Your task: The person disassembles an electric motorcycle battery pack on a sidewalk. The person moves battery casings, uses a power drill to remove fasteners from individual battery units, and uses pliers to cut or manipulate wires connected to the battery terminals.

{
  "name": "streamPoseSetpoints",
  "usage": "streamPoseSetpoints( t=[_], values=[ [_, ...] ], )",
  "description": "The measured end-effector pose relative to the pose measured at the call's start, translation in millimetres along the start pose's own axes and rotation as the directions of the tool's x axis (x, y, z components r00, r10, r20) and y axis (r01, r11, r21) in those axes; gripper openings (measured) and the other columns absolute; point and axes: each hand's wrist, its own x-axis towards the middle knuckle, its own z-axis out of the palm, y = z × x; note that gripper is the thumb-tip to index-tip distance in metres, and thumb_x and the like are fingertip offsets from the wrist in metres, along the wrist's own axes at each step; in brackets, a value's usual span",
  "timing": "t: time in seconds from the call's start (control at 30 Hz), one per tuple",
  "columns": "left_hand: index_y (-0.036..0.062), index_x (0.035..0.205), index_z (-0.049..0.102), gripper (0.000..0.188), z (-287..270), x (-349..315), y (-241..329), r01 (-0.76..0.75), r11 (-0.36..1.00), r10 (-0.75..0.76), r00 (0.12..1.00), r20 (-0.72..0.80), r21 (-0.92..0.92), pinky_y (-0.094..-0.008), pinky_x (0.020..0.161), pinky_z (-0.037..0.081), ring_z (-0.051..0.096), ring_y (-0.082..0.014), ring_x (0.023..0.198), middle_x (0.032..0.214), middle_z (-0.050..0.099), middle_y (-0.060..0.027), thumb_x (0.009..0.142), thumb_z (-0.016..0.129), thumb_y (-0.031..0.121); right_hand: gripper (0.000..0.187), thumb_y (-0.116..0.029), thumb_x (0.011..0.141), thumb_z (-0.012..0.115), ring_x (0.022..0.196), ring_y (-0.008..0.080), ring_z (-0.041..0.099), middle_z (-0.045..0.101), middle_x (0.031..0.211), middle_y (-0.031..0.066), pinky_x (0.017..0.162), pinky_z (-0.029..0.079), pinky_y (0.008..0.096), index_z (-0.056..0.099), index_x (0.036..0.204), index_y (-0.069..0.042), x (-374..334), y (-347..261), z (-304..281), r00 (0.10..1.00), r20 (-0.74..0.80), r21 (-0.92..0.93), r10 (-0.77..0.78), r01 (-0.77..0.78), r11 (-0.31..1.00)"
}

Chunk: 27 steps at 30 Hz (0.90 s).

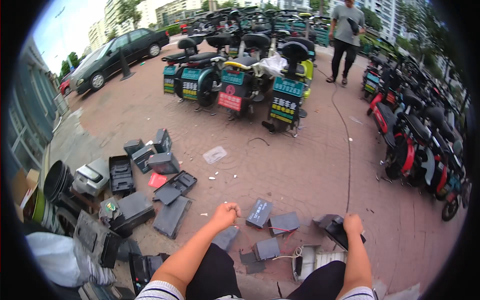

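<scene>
Black plastic, hard and boxy: that is what my right hand (pixel 352 223) grips, a dark casing piece (pixel 338 231) lying on the brick paving (pixel 300 170) just ahead of my right knee. My fingers are curled over its upper edge. I judge it stiff and light if it is only a shell, but heavy if a battery block sits inside; I cannot tell which from here. The edges look sharp where it is broken open, so the safest hold is on the flat outer wall, not the torn rim.

My left hand (pixel 225 215) is closed in a fist above the paving, and thin red wires (pixel 280 230) run from just beside it toward the grey battery blocks (pixel 272 220) lying between my hands. Whether the fist pinches a wire I cannot tell. These blocks are likely dense and slippery-sided, best taken by two opposite faces.

A white ribbed part (pixel 315 259) with a pale cable lies near my right knee. To my left, well apart, lie more black cases and lids (pixel 145 170), a grey box (pixel 91 177) and a black bucket (pixel 56 181). Farther off stand parked scooters (pixel 240 75), a dark car (pixel 120 52) and a person in a grey shirt (pixel 346 30).
</scene>
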Motion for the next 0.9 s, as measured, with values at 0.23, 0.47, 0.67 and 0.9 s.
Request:
streamPoseSetpoints(
  t=[0.23,0.47,0.67,0.9],
  values=[
    [0.0009,0.079,0.07,0.022,91,5,-53,-0.237,0.802,0.084,0.954,0.289,0.549,-0.038,0.063,0.051,0.065,-0.0277,0.063,0.07,0.066,-0.018,0.082,0.049,0.01,0.045,-0.042,0.088,0.047,0.098,0.0373,0.068,0.071,0.104,0.0166,0.085,0.053,0.0473,0.075,0.101,-0.009,-21,4,30,0.998,0.056,0.051,-0.039,0.036,0.998],
    [-0.0019,0.087,0.072,0.031,123,1,-55,-0.337,0.665,0.064,0.915,0.398,0.667,-0.0427,0.077,0.053,0.069,-0.0388,0.083,0.083,0.068,-0.025,0.079,0.061,0.027,0.045,-0.04,0.089,0.045,0.104,0.0355,0.066,0.07,0.11,0.0157,0.089,0.052,0.045,0.073,0.105,-0.008,-43,74,21,0.976,0.069,0.257,0.205,-0.216,0.942],
    [0.0009,0.088,0.073,0.035,117,-10,-74,-0.319,0.666,-0.063,0.876,0.477,0.674,-0.0386,0.072,0.052,0.069,-0.0295,0.075,0.076,0.068,-0.0201,0.079,0.063,0.033,0.041,-0.04,0.089,0.047,0.098,0.0344,0.068,0.072,0.103,0.0135,0.085,0.053,0.0461,0.074,0.1,-0.011,-64,68,10,0.991,-0.042,0.264,0.125,-0.11,0.958],
    [0.0044,0.084,0.07,0.017,193,1,10,-0.625,0.675,0.286,0.711,0.642,0.392,-0.036,0.062,0.047,0.059,-0.0232,0.061,0.063,0.06,-0.009,0.077,0.071,0.02,0.037,-0.038,0.086,0.054,0.093,0.0371,0.069,0.072,0.097,0.0166,0.079,0.055,0.0475,0.075,0.093,-0.008,-51,44,7,0.999,-0.037,0.17,0.036,-0.029,0.985]
  ],
)
